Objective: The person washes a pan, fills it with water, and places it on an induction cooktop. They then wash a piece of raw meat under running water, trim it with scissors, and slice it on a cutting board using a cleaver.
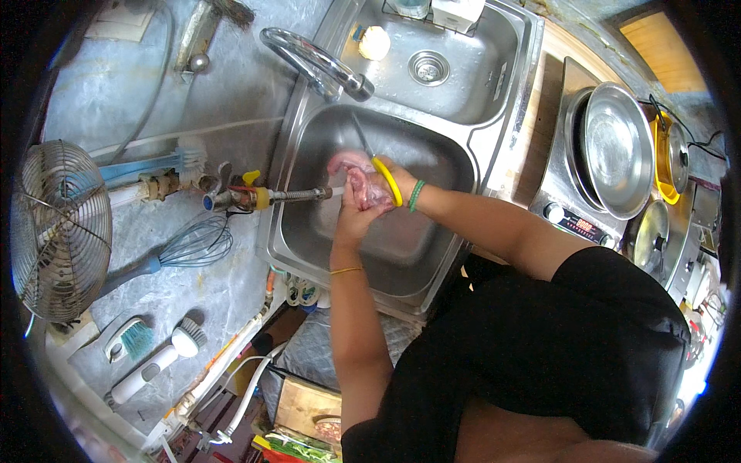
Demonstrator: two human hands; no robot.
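Note:
Over the near sink basin (pixel 440 201), both my hands are close together around a piece of raw pink meat (pixel 350 160). My left hand (pixel 356 207) is closed on the meat, its fingers pressed against the lower folds. My right hand (pixel 396 179) grips scissors with a yellow handle (pixel 389 180), right against the meat. A thin metal blade points away toward the far side of the basin. My fingers hide part of the handle and the meat's underside. Thin pinkish liquid seems to lie on the basin floor.
A curved chrome faucet (pixel 316 65) reaches over the divider. The second basin (pixel 482 85) holds a pale round scrubber (pixel 374 43). A hose tap (pixel 255 198) juts in from the left. Stacked metal pans (pixel 617 147) stand right, by a fan (pixel 62 231), whisk (pixel 193 243) and brushes (pixel 158 370) left.

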